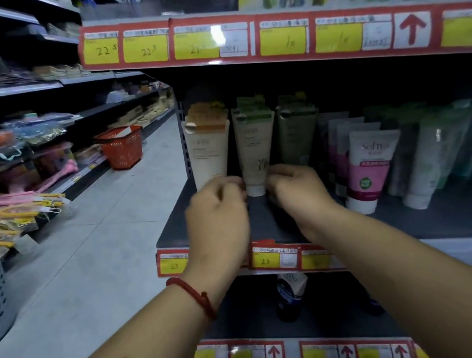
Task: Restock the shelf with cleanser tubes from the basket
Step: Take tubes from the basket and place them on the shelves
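Both hands at shelf. My left hand curled at orange-topped tube; right hand beside green-topped tube; grips unclear. Risk: a nudge topples the cap-down row. Basket well behind.

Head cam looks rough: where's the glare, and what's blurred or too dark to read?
Head view: glare washes out one upper price tag; the left hand and right hand are motion-blurred; the shelf recess is dim, so tube labels barely read; wide-angle distortion bends the shelf edges.
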